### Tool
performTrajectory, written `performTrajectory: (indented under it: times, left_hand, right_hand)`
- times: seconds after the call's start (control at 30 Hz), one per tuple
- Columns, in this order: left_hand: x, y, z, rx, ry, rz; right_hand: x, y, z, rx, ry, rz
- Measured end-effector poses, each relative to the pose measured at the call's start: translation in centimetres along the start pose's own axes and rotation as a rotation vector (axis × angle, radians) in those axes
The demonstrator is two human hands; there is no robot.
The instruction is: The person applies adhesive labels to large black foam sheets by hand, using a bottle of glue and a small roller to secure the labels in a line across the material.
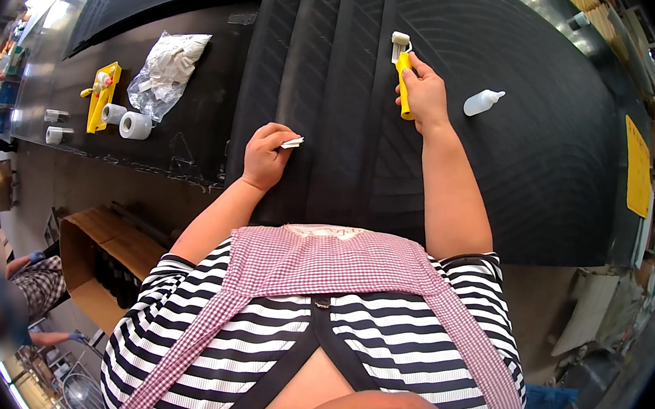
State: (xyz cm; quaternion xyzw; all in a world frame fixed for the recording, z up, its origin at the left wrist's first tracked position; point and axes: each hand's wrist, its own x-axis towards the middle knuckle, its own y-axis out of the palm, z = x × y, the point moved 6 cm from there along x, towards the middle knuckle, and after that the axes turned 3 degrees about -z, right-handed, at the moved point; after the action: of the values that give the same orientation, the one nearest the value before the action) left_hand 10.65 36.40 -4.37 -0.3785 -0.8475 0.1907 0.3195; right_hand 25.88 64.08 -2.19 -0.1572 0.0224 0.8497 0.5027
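Observation:
My right hand (426, 97) is closed round the yellow handle of a small hand roller (404, 81), whose white roller head points away from me over the black sheet material (348, 159). Whether the head touches the sheet, I cannot tell. Nearer to me and to the left, my left hand (265, 156) pinches a small folded white piece (292, 143), paper or cloth by its look. It hovers over or rests on the black strips. Right of my right hand, a white squeeze bottle (482, 102) with a narrow nozzle lies on its side.
To the left lie a clear plastic bag (168, 68) of white pieces, a yellow tray (102, 105) and several rolls of tape (135, 126). A yellow sheet (636, 167) sits at the right edge. Below the table's front edge stands an open cardboard box (88, 283); another person is at lower left.

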Motion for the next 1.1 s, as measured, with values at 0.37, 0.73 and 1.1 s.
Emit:
performTrajectory:
  times: [0.37,0.73,1.1]
  left_hand:
    - [-0.1,0.0,0.6,-0.007,0.02,0.009]
    - [0.0,-0.1,0.4,-0.007,-0.016,0.0]
    - [0.0,-0.1,0.3,-0.019,-0.005,0.005]
  right_hand:
    - [-4.2,-1.6,-0.8,0.116,0.009,-0.003]
    - [-5.2,-0.5,-2.5,0.085,0.054,-0.003]
    - [-5.9,-0.8,-2.9,0.034,0.0,0.016]
